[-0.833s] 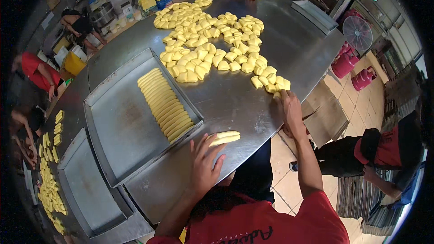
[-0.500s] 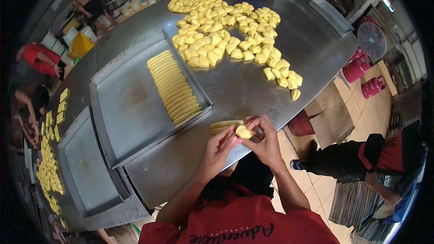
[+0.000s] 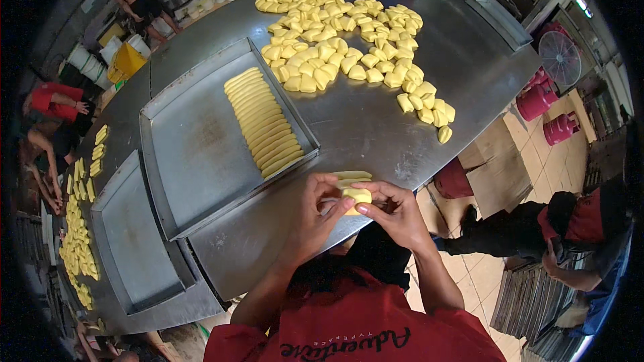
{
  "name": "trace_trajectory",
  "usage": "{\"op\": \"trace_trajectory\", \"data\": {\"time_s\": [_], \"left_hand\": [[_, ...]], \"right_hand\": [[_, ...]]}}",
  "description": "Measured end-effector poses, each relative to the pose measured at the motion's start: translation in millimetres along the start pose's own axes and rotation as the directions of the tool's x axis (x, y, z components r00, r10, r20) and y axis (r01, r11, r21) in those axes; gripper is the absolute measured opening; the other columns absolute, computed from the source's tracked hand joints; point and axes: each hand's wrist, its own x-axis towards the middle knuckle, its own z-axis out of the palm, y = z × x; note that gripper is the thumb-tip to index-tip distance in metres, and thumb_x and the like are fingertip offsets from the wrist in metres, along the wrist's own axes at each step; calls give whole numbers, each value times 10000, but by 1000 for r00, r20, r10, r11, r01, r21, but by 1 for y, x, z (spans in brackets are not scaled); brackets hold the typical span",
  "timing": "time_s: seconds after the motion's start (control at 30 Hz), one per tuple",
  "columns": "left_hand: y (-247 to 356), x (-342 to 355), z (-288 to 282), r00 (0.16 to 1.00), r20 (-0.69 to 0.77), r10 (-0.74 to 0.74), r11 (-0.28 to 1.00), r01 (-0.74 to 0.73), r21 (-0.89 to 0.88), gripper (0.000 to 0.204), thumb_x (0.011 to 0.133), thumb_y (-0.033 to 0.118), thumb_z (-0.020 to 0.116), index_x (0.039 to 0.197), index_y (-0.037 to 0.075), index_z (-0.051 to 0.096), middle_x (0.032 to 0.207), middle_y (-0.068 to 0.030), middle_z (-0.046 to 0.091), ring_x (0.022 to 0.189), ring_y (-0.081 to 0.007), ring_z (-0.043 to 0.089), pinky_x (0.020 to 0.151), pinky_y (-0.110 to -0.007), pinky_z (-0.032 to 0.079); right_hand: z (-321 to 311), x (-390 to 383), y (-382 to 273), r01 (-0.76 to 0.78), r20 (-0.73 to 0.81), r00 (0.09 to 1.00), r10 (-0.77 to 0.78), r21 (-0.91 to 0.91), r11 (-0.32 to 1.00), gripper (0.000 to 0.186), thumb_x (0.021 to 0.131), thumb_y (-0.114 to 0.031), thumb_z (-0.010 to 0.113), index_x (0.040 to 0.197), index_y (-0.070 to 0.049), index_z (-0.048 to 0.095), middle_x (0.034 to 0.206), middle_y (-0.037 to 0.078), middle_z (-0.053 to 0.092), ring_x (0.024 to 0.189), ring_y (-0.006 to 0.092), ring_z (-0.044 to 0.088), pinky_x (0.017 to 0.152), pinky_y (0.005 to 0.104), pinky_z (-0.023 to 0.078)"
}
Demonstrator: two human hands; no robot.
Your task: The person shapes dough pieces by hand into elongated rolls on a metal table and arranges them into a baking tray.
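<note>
Your left hand (image 3: pixel 312 206): one, fingers bent, thumb (image 3: pixel 347 204) angled inward. Your right hand (image 3: pixel 399 213): one, fingers curled, thumb turned toward its left counterpart, the two tips near each other. Your left forearm (image 3: pixel 272 288): bare, slanting up and rightward. Your right forearm (image 3: pixel 433 275): bare, slanting up and leftward.

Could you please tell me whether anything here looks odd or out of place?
The large tray has a brownish patch on its otherwise grey bottom, left of the dough strips, perhaps a stain.
</note>
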Motion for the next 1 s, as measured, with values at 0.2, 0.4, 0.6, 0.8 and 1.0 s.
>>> {"op": "trace_trajectory", "data": {"time_s": [0.2,0.4,0.6,0.8,1.0], "left_hand": [[1,-7,-11,977,200,-68,968,16,249,447,1125,207,618,1510,-19,583,1248,-155,747,1027,-150,717,918,-299,567],[16,-4,-16,923,187,-338,828,385,-407,313,1060,66,670,1358,-18,716,1242,-136,777,1151,-142,700,974,-283,575],[12,-9,-21,979,156,-133,968,94,234,415,1033,36,715,1440,-21,656,1347,-138,737,1071,-144,726,978,-306,591],[12,-2,-31,918,284,-277,846,373,-381,402,1040,55,709,1435,-10,669,1266,-140,758,1058,-147,731,942,-289,595],[23,-13,-16,952,102,-289,957,290,12,338,1034,104,737,1353,-6,727,1186,-144,789,1050,-203,769,922,-336,611]], "right_hand": [[-1,1,-7,28,-31,999,-44,-393,919,277,903,-57,875,1161,17,805,977,84,796,945,140,760,822,289,604],[-4,1,9,18,-187,979,-78,-304,952,249,897,-54,882,1110,49,806,878,55,766,776,63,671,688,235,530],[1,-1,5,144,-62,981,-185,-409,901,241,920,-48,850,1159,-83,850,935,21,665,790,80,596,696,238,489],[-3,1,6,286,13,952,-305,-387,877,333,920,-101,846,1248,-56,806,1096,93,716,809,171,680,741,306,569],[-5,-2,17,431,169,884,-435,-653,623,344,911,-140,851,1235,-37,795,1105,107,722,917,258,735,816,354,608]]}}
